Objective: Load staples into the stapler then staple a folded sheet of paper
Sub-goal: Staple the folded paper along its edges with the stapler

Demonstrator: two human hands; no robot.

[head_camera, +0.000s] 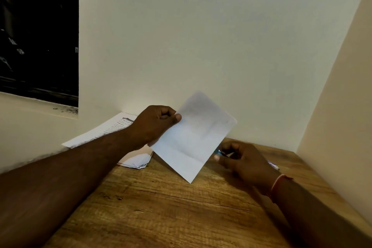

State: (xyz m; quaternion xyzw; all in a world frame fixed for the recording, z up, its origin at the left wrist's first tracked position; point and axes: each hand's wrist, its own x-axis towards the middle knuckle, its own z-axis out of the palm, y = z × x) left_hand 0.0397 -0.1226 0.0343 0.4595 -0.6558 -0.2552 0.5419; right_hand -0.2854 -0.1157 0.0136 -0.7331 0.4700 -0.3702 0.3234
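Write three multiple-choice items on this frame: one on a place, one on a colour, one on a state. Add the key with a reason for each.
1. Where is the small blue object?
A. on the printed papers
B. in the right hand, beside the folded sheet
C. on the window ledge

2. What colour is the band on the right wrist?
A. green
B. black
C. red

3. How is the folded sheet held?
A. pinched in the left hand, raised and tilted
B. lying flat under both palms
C. crumpled into a ball

Key:
1 B, the right fingers curl round it next to the sheet's lower right edge.
2 C, a red thread circles that wrist.
3 A, the thumb presses the sheet's upper left edge against curled fingers.
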